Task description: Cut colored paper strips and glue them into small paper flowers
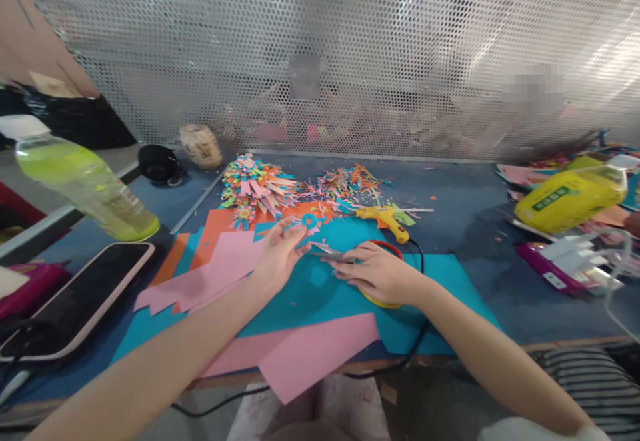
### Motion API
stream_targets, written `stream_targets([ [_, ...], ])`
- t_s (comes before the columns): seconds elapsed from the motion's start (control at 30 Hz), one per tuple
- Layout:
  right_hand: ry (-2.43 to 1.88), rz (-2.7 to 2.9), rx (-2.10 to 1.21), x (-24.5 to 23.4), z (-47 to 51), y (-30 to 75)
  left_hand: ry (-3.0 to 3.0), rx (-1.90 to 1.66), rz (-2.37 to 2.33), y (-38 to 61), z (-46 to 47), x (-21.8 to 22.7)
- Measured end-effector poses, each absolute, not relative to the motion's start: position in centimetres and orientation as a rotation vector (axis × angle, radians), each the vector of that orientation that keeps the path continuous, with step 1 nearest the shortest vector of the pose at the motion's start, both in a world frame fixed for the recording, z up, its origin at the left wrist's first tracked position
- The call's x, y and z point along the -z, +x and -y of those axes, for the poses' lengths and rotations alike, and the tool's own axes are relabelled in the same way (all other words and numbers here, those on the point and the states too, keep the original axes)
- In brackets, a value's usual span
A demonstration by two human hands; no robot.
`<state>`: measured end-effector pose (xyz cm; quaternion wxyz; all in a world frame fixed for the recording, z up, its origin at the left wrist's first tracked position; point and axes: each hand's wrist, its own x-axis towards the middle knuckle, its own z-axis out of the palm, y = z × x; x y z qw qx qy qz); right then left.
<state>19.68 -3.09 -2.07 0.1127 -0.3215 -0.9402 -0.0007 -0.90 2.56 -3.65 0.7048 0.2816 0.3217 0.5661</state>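
Observation:
My left hand (285,251) pinches a small blue paper ring (309,221) between thumb and fingertips. In my right hand (375,271) is a pair of scissors (327,253), its metal blades pointing left toward my left fingers. Red and yellow curved edges show around the right hand, apparently the scissors' handles. Below both hands lie blue paper sheets (425,314). Pink paper pieces (320,354) overlap them at the front and left, with orange paper (213,231) behind. A yellow hot glue gun (385,219) lies just beyond my right hand.
Behind the papers stand many folded colourful paper pieces (257,187) beside a heap of paper strips (350,184). A drink bottle (85,181) and phone (80,301) are left; a yellow bottle (570,197) lies right. A perforated metal panel (350,41) borders the back.

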Motion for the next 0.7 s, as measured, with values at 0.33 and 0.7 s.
stream_targets([
  [0.33, -0.910, 2.736, -0.006, 1.6, 3.1, 19.6, 0.634, -1.254, -0.728, -0.9, -2.5, 3.6],
  [0.7, -0.984, 2.861, 0.037, 2.3, 3.4, 18.6, 0.659, -1.243, -0.720, -0.9, -2.7, 4.1],
])
